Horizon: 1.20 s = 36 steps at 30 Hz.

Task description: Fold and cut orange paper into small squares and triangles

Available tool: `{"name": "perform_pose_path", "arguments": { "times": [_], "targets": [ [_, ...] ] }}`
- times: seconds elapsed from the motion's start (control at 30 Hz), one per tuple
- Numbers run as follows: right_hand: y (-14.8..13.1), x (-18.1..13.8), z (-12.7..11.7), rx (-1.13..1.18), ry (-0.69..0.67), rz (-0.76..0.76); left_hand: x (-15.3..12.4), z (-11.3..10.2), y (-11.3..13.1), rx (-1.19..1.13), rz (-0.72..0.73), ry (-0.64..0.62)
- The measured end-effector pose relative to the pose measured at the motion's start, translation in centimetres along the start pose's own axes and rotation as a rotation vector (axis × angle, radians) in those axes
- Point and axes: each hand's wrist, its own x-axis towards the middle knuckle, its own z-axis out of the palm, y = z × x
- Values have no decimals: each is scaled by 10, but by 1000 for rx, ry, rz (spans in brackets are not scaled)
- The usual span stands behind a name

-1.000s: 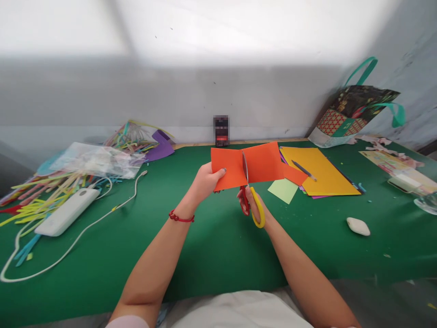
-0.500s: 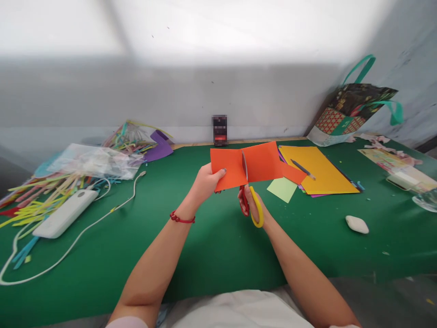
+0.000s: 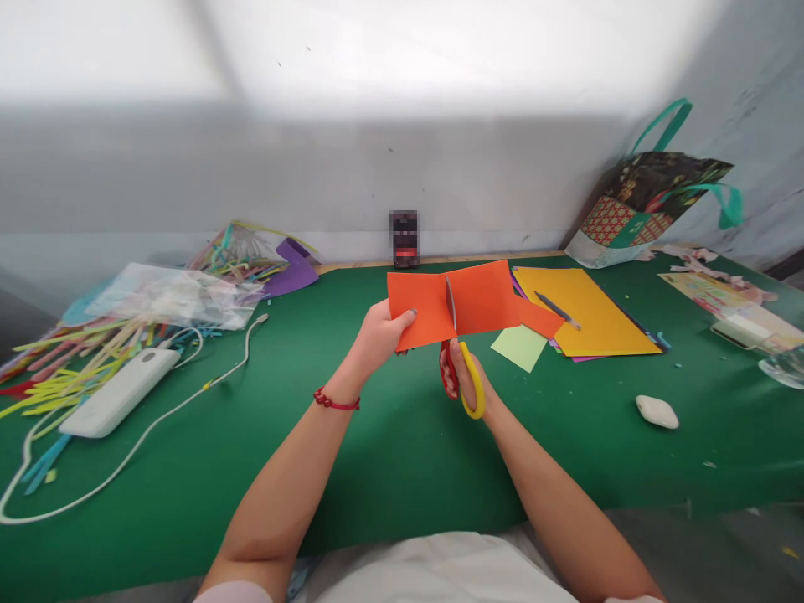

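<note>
Orange paper [image 3: 483, 297]: raised clear of the green surface [image 3: 402, 452], above its middle, face toward the camera. Left hand [image 3: 377, 335]: grip clenched on the sheet's lower left edge, thumb in front. Right hand [image 3: 465, 377]: grip closed through the loops of the red-and-yellow scissors [image 3: 472, 387], blade lying up the front of the sheet along a near-vertical line, close to the top edge. Step in hand, by judgement: parting the sheet into two halves (cut apparently far along, not through). Next move, by judgement: a short closing stroke toward the top edge, a taut left pinch, care for the unsupported right half. To the right: yellow sheet [image 3: 584, 314] with pencil [image 3: 556, 310], light green scrap [image 3: 520, 347], white pebble-like lump [image 3: 657, 412]. To the left: power bank [image 3: 119, 389], cable [image 3: 188, 402], heap of coloured strips [image 3: 69, 360]. Hard to make out: true length of the slit, fingers behind the paper, blurred dark item [image 3: 405, 239] at the wall; glass object [image 3: 785, 368] cut off at the right edge.
</note>
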Motion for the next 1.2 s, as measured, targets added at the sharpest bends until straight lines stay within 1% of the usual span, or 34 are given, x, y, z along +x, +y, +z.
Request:
{"name": "perform_pose_path", "arguments": {
  "times": [0.3,0.6,0.9,1.2],
  "targets": [
    [-3,0,0,-30,6,10,1,-1,-1,22,5,1],
    [-4,1,1,-29,59,52,0,0,1,11,-3,24],
    [-5,-1,1,-26,78,53,1,-2,-1,11,25,19],
    [-2,0,0,-25,74,28,0,-2,-1,10,22,22]
  ]
}}
